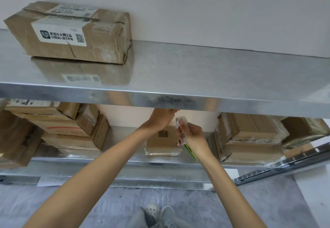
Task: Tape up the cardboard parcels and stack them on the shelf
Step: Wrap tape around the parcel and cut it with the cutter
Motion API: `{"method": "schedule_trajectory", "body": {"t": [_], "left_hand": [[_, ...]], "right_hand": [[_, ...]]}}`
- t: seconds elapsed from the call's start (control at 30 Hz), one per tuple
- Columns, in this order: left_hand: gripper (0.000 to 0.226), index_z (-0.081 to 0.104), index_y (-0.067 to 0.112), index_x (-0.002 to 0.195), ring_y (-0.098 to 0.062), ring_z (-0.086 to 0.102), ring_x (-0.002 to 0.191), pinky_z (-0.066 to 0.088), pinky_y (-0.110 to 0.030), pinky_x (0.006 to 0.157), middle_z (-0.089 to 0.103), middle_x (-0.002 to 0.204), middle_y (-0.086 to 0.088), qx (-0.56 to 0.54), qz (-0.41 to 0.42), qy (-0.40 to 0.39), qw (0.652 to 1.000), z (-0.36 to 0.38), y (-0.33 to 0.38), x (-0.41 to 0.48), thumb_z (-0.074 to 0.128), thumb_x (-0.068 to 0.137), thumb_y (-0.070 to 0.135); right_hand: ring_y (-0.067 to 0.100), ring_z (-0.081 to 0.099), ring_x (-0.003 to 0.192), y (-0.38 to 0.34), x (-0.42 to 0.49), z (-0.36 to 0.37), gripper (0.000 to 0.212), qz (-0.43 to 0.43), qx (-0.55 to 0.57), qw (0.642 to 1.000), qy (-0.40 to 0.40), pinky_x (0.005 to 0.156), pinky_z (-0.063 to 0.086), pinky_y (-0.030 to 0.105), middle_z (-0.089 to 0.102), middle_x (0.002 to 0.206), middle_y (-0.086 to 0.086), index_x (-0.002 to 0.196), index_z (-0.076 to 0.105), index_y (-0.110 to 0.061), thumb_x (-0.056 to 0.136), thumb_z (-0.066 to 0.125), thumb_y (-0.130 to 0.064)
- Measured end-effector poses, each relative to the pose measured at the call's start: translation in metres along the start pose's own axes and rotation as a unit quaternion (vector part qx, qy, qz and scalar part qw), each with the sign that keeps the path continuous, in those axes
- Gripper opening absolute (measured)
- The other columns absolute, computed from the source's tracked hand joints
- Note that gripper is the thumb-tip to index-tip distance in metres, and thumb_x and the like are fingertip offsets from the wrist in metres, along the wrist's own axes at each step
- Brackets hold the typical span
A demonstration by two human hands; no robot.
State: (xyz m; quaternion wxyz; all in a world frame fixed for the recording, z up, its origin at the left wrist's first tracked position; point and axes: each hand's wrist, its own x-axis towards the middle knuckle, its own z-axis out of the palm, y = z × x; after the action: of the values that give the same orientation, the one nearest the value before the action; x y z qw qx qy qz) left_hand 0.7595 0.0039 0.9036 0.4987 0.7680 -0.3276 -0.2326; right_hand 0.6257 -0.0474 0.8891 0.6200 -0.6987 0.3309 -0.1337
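Reaching under the upper shelf, your left hand is above the far side of the small parcel, and its fingers are hidden behind the shelf's front edge, so I cannot tell whether they are released or clenched. Your right hand hovers just beside the parcel's right edge, its fingers clenched round a pale translucent item; a green piece sticks out below the palm. What that item is stays unclear. The small parcel lies flat on the lower shelf near its front edge, barcode facing up, between the left stack of cardboard boxes and the right stack, apart from both. On the upper shelf, a large parcel with a white printed label sits toward the left end, against the wall. Your shoes show on the grey floor below.
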Motion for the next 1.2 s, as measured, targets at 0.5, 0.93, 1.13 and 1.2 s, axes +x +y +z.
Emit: {"method": "schedule_trajectory", "body": {"t": [0.5, 0.93, 1.13, 1.2], "left_hand": [[0.015, 0.060, 0.017, 0.079, -0.011, 0.059, 0.084, 0.050, -0.029, 0.083, 0.062, 0.084, 0.008, 0.086, -0.017, -0.101, 0.991, 0.025, -0.049, 0.025, 0.058, 0.092, 0.009], [0.018, 0.059, 0.013, 0.082, -0.009, 0.053, 0.081, 0.038, -0.021, 0.074, 0.060, 0.084, 0.006, 0.170, 0.033, -0.034, 0.984, 0.049, -0.090, 0.023, 0.048, 0.093, 0.003], [0.021, 0.059, 0.012, 0.079, -0.003, 0.050, 0.074, 0.038, -0.019, 0.071, 0.055, 0.076, 0.010, 0.159, 0.029, -0.017, 0.987, 0.052, -0.097, 0.021, 0.047, 0.091, 0.001], [0.021, 0.060, 0.010, 0.079, -0.001, 0.050, 0.073, 0.041, -0.018, 0.071, 0.055, 0.075, 0.011, 0.155, 0.025, -0.011, 0.988, 0.054, -0.096, 0.020, 0.046, 0.091, 0.000]], "right_hand": [[0.021, 0.058, 0.037, 0.051, -0.038, 0.017, 0.056, 0.200, 0.067, 0.976, 0.049, 0.047, 0.049, 0.023, 0.059, 0.043, 0.013, 0.052, 0.061, 0.000, 0.093, 0.055, -0.038], [0.014, 0.057, 0.039, 0.074, -0.033, 0.030, 0.060, 0.160, -0.002, 0.983, 0.085, 0.052, 0.045, 0.011, 0.056, 0.037, 0.005, 0.053, 0.065, 0.000, 0.100, 0.043, -0.030], [0.012, 0.057, 0.039, 0.079, -0.030, 0.035, 0.062, 0.178, 0.008, 0.980, 0.088, 0.051, 0.045, 0.009, 0.057, 0.038, 0.006, 0.054, 0.065, 0.002, 0.099, 0.043, -0.034], [0.013, 0.059, 0.040, 0.082, -0.029, 0.036, 0.065, 0.186, 0.008, 0.978, 0.096, 0.054, 0.047, 0.013, 0.058, 0.039, 0.006, 0.048, 0.064, -0.004, 0.098, 0.043, -0.039]]}}
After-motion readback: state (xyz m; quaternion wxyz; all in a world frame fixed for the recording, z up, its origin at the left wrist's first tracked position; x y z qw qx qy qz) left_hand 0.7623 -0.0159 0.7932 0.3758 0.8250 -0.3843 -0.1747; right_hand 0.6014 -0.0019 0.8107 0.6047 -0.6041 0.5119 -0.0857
